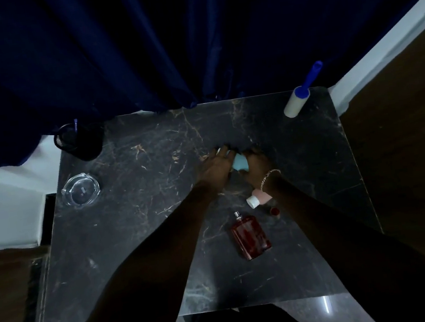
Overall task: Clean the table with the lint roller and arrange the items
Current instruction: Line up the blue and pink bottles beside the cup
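Observation:
Both my hands meet near the middle of the dark marble table [138,223]. My left hand [216,167] and my right hand [256,166] close from either side around a small light blue item [239,162]; most of it is hidden by my fingers. A pink bottle with a white cap [257,198] lies just under my right wrist. A flat red perfume bottle [251,236] lies on its side nearer to me, with a small red cap [274,211] beside it. The lint roller [299,99], white roll and blue handle, rests at the far right corner.
A black mesh pen holder [80,142] stands at the far left corner, a clear glass ashtray [81,190] in front of it. A dark blue curtain [138,49] hangs behind the table. Wooden floor lies to the right.

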Tool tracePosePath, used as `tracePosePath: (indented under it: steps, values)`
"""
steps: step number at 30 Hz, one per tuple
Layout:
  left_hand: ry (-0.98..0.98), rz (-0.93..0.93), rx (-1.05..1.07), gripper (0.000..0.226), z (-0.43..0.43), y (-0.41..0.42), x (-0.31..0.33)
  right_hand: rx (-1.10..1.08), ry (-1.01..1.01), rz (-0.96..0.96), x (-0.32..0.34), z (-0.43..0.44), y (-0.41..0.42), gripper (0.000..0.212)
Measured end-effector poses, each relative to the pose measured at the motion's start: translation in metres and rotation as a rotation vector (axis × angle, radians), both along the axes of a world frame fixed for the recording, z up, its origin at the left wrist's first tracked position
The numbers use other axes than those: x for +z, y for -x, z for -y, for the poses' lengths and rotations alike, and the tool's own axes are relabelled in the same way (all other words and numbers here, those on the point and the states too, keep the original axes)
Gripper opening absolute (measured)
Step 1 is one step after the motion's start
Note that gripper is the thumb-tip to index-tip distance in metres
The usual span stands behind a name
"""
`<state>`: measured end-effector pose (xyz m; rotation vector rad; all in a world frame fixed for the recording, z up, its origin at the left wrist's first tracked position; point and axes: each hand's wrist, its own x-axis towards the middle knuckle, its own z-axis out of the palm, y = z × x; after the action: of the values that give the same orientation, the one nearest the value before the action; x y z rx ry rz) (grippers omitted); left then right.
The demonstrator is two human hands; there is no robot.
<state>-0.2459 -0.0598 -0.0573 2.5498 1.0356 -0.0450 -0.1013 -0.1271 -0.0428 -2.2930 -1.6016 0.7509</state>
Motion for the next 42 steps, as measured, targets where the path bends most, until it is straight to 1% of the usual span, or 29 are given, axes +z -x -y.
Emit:
tracePosePath:
  steps: [3, 5, 8, 9, 11, 13, 16, 18, 21, 26, 29, 31, 34, 36, 38, 40, 42]
  values:
    - [0.031, 0.122, 0.087, 0.059, 0.008, 0.011, 0.005, -0.040, -0.102, -0.094, 0.012, 0.008, 0.003, 0.050]
    - [0.106, 0.251, 0.168, 0.052, 0.014, 0.021, 0.011, -0.131, -0.189, -0.205, 0.026, 0.014, 0.008, 0.049]
    - [0.278, 0.460, 0.262, 0.036, 0.024, 0.039, 0.021, -0.314, -0.228, -0.525, 0.047, 0.021, 0.020, 0.048]
    - [0.331, 0.512, 0.300, 0.034, 0.028, 0.047, 0.023, -0.333, -0.245, -0.627, 0.052, 0.022, 0.025, 0.047]
    - [0.442, 0.588, 0.409, 0.034, 0.037, 0.066, 0.029, -0.316, -0.261, -0.760, 0.061, 0.023, 0.037, 0.042]
    - [0.518, 0.676, 0.517, 0.032, 0.045, 0.083, 0.040, -0.287, -0.228, -0.827, 0.066, 0.022, 0.054, 0.036]
    - [0.579, 0.780, 0.640, 0.036, 0.048, 0.107, 0.057, -0.203, -0.131, -0.808, 0.064, 0.013, 0.087, 0.028]
    - [0.625, 0.819, 0.687, 0.038, 0.045, 0.125, 0.062, -0.150, -0.111, -0.776, 0.061, 0.003, 0.107, 0.026]
    - [0.679, 0.844, 0.726, 0.032, 0.032, 0.155, 0.065, -0.116, -0.117, -0.719, 0.057, -0.015, 0.137, 0.027]
    - [0.581, 0.811, 0.759, 0.017, 0.004, 0.200, 0.072, -0.134, -0.112, -0.653, 0.048, -0.048, 0.181, 0.031]
    - [0.499, 0.761, 0.787, 0.017, -0.020, 0.220, 0.075, -0.114, -0.116, -0.595, 0.045, -0.078, 0.205, 0.032]
    - [0.399, 0.679, 0.815, 0.024, -0.042, 0.230, 0.074, -0.087, -0.136, -0.561, 0.044, -0.104, 0.220, 0.035]
    - [0.382, 0.631, 0.814, 0.040, -0.074, 0.240, 0.069, -0.105, -0.158, -0.588, 0.041, -0.143, 0.238, 0.034]
    - [0.466, 0.655, 0.827, 0.050, -0.094, 0.246, 0.063, -0.110, -0.172, -0.583, 0.038, -0.169, 0.248, 0.032]
    - [0.611, 0.705, 0.860, 0.058, -0.112, 0.250, 0.051, -0.098, -0.184, -0.580, 0.030, -0.190, 0.254, 0.031]
    - [0.686, 0.715, 0.887, 0.069, -0.130, 0.254, 0.040, -0.117, -0.191, -0.608, 0.017, -0.206, 0.259, 0.033]
    - [0.764, 0.750, 0.886, 0.072, -0.139, 0.257, 0.031, -0.134, -0.202, -0.606, 0.007, -0.216, 0.263, 0.035]
